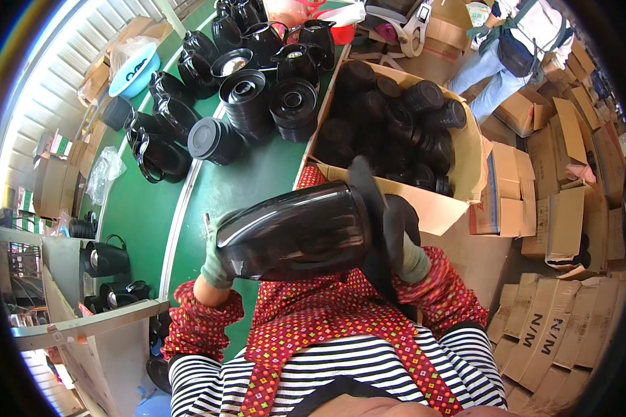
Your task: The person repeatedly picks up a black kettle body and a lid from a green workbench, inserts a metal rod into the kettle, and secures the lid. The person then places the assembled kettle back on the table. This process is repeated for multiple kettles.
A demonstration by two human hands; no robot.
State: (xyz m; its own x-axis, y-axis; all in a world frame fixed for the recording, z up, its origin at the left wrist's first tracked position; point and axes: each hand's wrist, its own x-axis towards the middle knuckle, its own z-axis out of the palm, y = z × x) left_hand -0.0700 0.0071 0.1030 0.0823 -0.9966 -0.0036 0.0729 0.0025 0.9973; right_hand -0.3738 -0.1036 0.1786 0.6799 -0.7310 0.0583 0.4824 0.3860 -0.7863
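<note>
A glossy black jug body (295, 233) lies sideways between my hands, in front of my red patterned apron. My left hand (218, 254), in a pale green glove, is closed round its left end; most of those fingers are hidden behind it. At the wider right end, my right hand (396, 243) grips it, with the dark glove fingers reaching up over the rim. Whether a separate dark part sits under that palm, I cannot tell. Beyond the jug, a stack of black round parts (215, 141) stands on the green bench (219, 184).
More black jugs (163, 154) and stacked black rings (245, 104) fill the bench's far side. At the right, an open carton (459, 198) holds many black cylindrical parts. A metal rail (94, 323) is at my left. Another person (501, 66) stands far right among cardboard boxes.
</note>
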